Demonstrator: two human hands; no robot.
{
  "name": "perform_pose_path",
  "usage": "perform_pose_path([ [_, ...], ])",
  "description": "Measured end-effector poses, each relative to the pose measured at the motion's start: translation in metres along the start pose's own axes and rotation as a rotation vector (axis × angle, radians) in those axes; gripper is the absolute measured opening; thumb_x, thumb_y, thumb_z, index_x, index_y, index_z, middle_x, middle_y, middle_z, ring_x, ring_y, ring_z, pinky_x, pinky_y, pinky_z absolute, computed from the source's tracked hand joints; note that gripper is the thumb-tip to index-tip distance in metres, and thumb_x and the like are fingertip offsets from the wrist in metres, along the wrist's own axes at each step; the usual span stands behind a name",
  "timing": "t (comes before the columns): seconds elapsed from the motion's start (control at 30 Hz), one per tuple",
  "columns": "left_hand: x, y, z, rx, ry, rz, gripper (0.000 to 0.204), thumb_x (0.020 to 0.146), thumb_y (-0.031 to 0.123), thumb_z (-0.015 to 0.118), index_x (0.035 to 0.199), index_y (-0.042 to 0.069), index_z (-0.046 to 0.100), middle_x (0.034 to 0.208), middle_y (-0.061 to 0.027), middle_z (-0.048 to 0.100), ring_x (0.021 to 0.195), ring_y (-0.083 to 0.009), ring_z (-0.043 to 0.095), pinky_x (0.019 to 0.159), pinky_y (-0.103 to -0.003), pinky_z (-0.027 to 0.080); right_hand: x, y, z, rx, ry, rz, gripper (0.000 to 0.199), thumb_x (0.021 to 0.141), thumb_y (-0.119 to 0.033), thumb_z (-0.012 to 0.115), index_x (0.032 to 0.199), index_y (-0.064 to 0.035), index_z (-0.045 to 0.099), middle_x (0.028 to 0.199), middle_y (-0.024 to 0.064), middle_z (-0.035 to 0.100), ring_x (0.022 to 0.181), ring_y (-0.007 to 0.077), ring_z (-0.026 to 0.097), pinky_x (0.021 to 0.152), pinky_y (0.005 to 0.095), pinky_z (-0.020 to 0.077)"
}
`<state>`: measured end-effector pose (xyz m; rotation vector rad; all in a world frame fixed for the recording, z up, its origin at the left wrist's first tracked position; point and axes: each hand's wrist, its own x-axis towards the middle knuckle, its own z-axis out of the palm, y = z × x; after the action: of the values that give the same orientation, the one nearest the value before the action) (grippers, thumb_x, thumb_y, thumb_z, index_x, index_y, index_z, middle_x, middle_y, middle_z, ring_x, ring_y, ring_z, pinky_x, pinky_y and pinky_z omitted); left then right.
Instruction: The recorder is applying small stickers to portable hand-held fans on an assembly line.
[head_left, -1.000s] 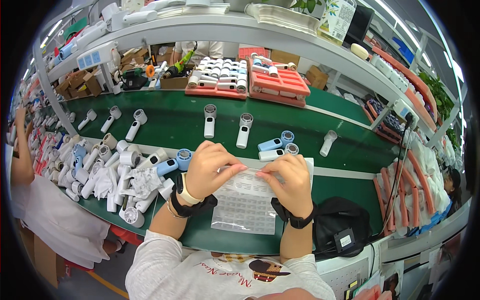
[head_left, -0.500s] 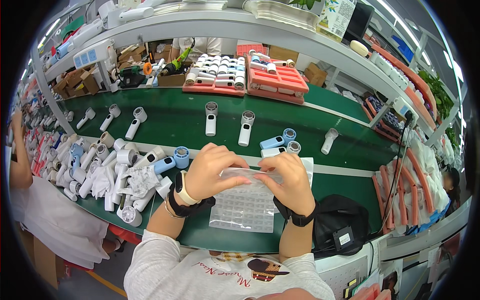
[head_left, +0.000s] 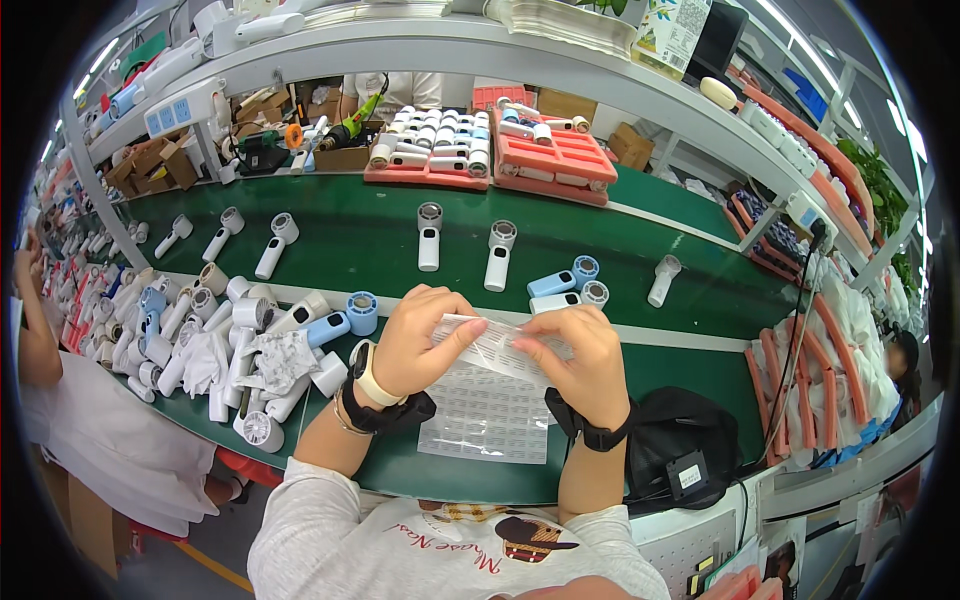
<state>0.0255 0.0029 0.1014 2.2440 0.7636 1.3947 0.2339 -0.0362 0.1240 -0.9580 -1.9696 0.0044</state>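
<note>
A small sheet of printed labels (head_left: 495,350) is stretched between my two hands, tilted so that its rows of print show. My left hand (head_left: 412,345) pinches its left end between thumb and fingers. At the right end, my right hand (head_left: 588,365) grips it the same way, thumb on the near face. Below them a larger clear sheet with rows of small labels (head_left: 485,422) lies flat on the green bench (head_left: 390,465). Its top edge is hidden behind the held sheet and my hands.
Handheld fans, such as a white one (head_left: 498,258) and a blue one (head_left: 565,280), lie on the green belt (head_left: 350,240). A heap of fans (head_left: 240,340) sits left, a black bag (head_left: 690,440) right. Pink trays (head_left: 555,165) stand behind. A co-worker's arm (head_left: 38,320) is far left.
The held sheet has turned from nearly edge-on to show its printed face. My fingers have shifted slightly around it. Fans on the belt have moved a little to the right.
</note>
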Motion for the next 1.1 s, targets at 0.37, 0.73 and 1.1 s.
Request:
perform_pose_path([
  [0.37, 0.000, -0.011, 0.005, -0.131, 0.015, -0.220, 0.020, 0.086, 0.022, 0.061, 0.079, 0.003, 0.060, 0.069, -0.0101, 0.058, 0.067, -0.0266, 0.053, 0.067, -0.034, 0.039, 0.001, 0.000, -0.004, 0.104, 0.048, -0.053, 0.018, 0.069, -0.003, 0.074, 0.085, -0.0025, 0.065, 0.090, 0.0081, 0.067, 0.084, 0.0249, 0.062, 0.072, 0.0317, 0.0473],
  [0.73, -0.002, -0.005, 0.006, -0.038, -0.104, 0.057, 0.017, 0.088, 0.020, 0.058, 0.083, 0.004, 0.060, 0.074, -0.0096, 0.058, 0.068, -0.0267, 0.053, 0.067, -0.035, 0.039, 0.002, -0.006, 0.005, 0.066, 0.052, -0.042, 0.028, 0.068, 0.002, 0.072, 0.095, -0.0059, 0.066, 0.079, 0.0049, 0.062, 0.077, 0.0219, 0.057, 0.071, 0.0326, 0.0430],
  [1.1, -0.041, -0.098, 0.044, 0.458, -0.619, -0.279, 0.043, 0.080, 0.047, 0.064, 0.097, 0.008, 0.063, 0.094, -0.0110, 0.064, 0.088, -0.0279, 0.060, 0.077, -0.037, 0.047, -0.002, 0.000, -0.019, 0.046, 0.200, -0.092, 0.041, 0.070, 0.005, 0.070, 0.108, -0.0063, 0.060, 0.083, 0.0055, 0.063, 0.073, 0.0191, 0.056, 0.072, 0.0308, 0.0425],
])
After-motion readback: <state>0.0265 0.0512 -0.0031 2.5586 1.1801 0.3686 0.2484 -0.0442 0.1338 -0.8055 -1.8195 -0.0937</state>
